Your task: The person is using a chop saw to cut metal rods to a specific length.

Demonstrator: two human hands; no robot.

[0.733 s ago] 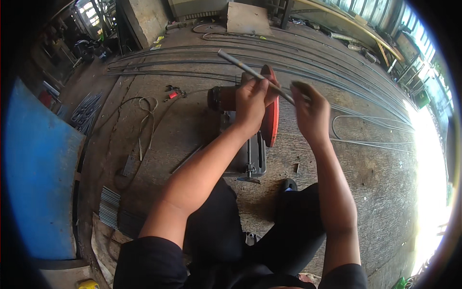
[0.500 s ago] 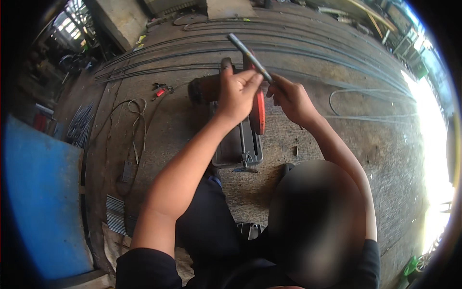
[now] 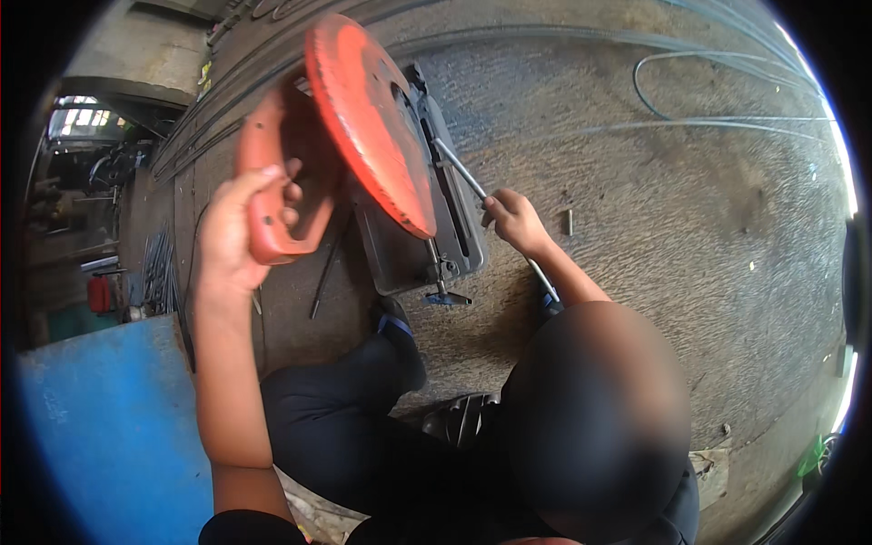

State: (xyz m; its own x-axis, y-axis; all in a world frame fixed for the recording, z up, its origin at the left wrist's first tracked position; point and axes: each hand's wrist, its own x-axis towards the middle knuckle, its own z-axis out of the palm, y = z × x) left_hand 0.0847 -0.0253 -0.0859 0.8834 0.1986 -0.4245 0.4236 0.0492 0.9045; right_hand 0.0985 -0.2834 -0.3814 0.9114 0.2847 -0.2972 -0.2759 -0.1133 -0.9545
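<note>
My left hand (image 3: 234, 227) is wrapped around the red handle (image 3: 277, 238) of a chop saw. The saw's round red guard (image 3: 377, 136) stands raised and tilted over its dark base (image 3: 381, 259), partly blocking the view of the blade. On the right, my right hand (image 3: 516, 220) closes around a thin metal rod (image 3: 465, 171). The rod's far end lies at the base beside the guard, and its near end slants back toward my foot. A clamp screw with a T-shaped handle (image 3: 445, 298) sticks out of the base's near end.
A short metal piece (image 3: 569, 222) lies on the floor right of the rod. Long bars (image 3: 563, 36) stretch across the far floor, with a bent loop (image 3: 639, 86) at right. At left are a blue panel (image 3: 109, 427) and a bundle of rods (image 3: 159, 277).
My left hand has left the rod and taken the saw's handle, and the guard now stands higher and tilted. My right hand has lowered the rod to the base. The view has shifted.
</note>
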